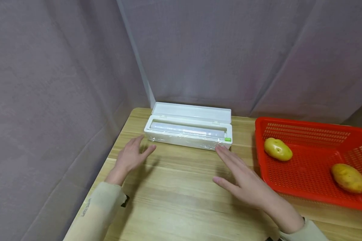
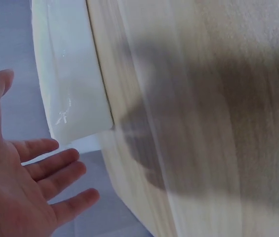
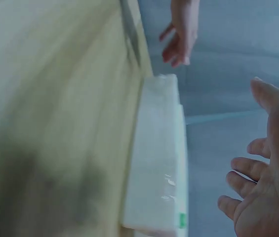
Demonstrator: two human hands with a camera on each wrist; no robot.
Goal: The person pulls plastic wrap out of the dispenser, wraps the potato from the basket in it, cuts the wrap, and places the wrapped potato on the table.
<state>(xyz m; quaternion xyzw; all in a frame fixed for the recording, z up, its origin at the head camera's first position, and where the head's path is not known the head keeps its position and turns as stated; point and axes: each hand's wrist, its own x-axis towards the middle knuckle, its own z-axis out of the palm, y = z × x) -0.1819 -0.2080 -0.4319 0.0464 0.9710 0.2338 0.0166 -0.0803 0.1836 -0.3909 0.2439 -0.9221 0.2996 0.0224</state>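
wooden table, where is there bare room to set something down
Largest patch: the tabletop before the cling film dispenser, between left grip and right grip. A narrower strip runs between dispenser and red plastic basket. Basket floor is bare between two potatoes. Crowded: behind the dispenser, where its open lid nears the curtain.

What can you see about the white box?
The box is long, white and plastic-looking. Its lid is open, tipped back. A pale, shiny roll lies inside; clear film clings to the front, with a green piece at the right end. It rests flat at the back of the table. The left hand and right hand are near its ends, neither gripping it.
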